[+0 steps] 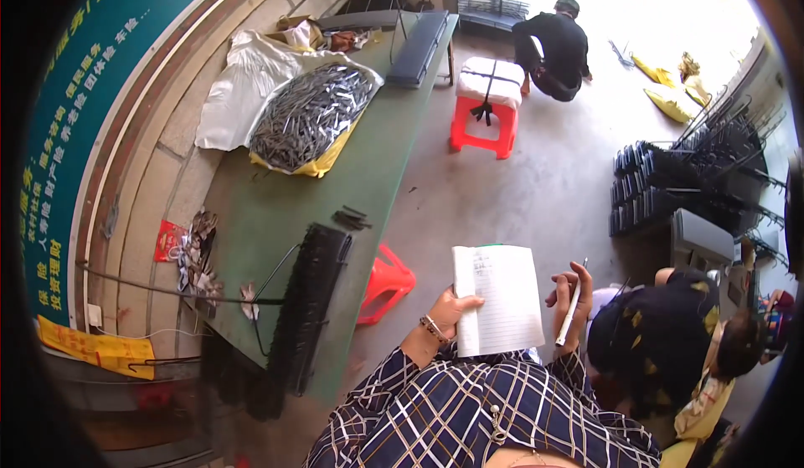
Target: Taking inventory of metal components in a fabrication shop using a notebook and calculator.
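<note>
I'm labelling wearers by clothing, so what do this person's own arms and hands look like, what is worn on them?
Both arms wear a dark navy shirt with a white-and-tan check pattern; the sleeves stop short of the wrists. The left hand has a beaded bracelet at the wrist. The right hand is bare: no glove, no ring or watch to be seen.

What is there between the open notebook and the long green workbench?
In the head view, a tipped red stool on bare concrete floor lies between the notebook, held in the left hand, and the workbench.
</note>
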`<move>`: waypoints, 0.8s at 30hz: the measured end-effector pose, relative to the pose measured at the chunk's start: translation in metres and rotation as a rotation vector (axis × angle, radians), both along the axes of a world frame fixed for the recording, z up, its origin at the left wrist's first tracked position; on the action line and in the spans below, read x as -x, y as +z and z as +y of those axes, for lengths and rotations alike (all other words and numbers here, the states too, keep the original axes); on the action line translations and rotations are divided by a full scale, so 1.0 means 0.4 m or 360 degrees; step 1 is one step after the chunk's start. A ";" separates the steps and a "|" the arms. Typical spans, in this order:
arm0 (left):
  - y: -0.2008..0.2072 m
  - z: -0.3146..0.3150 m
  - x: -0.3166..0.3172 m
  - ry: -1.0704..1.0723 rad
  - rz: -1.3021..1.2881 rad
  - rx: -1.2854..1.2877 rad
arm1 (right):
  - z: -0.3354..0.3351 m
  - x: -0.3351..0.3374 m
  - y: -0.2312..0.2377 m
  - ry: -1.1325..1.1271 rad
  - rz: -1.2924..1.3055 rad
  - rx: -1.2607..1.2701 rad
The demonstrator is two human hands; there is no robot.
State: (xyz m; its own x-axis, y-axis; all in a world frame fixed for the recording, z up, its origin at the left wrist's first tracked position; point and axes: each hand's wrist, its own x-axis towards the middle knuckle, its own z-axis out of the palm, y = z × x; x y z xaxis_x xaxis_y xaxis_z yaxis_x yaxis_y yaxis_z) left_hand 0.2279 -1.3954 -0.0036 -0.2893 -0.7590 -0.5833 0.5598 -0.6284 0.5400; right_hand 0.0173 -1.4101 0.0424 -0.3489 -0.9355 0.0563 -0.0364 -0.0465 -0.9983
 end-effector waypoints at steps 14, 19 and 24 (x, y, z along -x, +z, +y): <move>0.081 -0.556 0.199 0.0235 -0.0082 0.0139 | -0.608 0.150 0.073 0.0334 -0.0275 -0.0035; 0.071 -0.717 0.171 0.0118 -0.0044 0.0169 | -0.739 0.103 0.083 0.0356 -0.0188 -0.0062; 0.070 -0.898 0.130 0.0015 0.0067 0.0176 | -0.884 0.063 0.117 0.0251 -0.0143 0.0077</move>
State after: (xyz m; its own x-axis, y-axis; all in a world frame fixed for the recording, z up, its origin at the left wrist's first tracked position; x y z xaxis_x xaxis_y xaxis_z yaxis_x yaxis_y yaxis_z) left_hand 0.1761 -1.7546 0.0243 -0.3043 -0.8208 -0.4835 0.5891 -0.5610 0.5816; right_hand -0.0078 -1.7636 0.0892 -0.2041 -0.9758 0.0780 0.0646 -0.0929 -0.9936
